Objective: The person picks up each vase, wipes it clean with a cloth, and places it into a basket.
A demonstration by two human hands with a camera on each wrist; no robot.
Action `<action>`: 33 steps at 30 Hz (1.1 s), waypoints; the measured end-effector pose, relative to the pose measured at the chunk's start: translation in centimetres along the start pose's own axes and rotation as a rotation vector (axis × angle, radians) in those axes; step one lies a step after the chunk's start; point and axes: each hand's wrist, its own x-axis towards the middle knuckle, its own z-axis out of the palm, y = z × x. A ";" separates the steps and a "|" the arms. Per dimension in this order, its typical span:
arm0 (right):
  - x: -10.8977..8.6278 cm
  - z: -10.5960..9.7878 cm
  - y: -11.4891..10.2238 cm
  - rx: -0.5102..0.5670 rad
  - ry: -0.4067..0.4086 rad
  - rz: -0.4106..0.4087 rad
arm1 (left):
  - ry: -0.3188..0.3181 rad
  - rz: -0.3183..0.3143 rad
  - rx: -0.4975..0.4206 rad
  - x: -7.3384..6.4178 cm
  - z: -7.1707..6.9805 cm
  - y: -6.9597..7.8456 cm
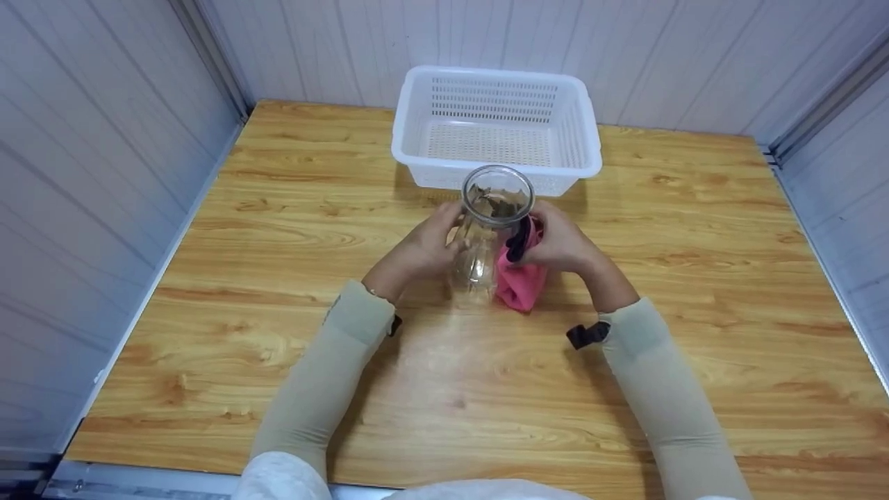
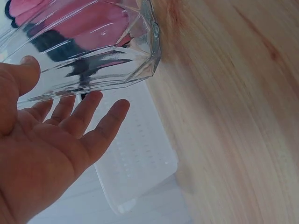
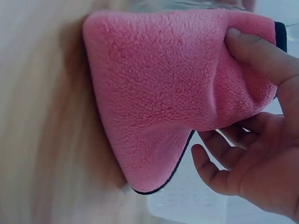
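Note:
A clear glass vase (image 1: 479, 260) with a wide round rim stands in front of me, its faceted base close to the table in the left wrist view. My left hand (image 1: 428, 243) holds its left side between the thumb and loosely bent fingers (image 2: 110, 123). On the other side, my right hand (image 1: 561, 239) grips a folded pink cloth (image 3: 154, 74) with dark edging, the thumb pressing its fleecy face. The cloth lies against the vase's right side, and a corner hangs down. Dark cloth edging shows through the glass.
A white perforated plastic basket (image 1: 496, 167) sits just behind the vase, near the back wall. The wood-patterned table (image 1: 278, 278) reaches pale panel walls on the left, back and right. A black strap end (image 1: 587, 335) sticks out from the right sleeve.

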 end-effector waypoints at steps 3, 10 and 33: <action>-0.1 -0.4 -1.0 0.028 0.057 0.000 | 0.004 -0.001 0.014 0.1 0.0 0.0; -0.1 -0.6 -1.8 0.073 0.100 -0.011 | 0.009 0.050 0.013 0.2 0.1 -0.4; -0.2 0.5 1.1 -0.066 -0.068 0.050 | 0.008 -0.001 -0.029 0.1 0.1 -0.3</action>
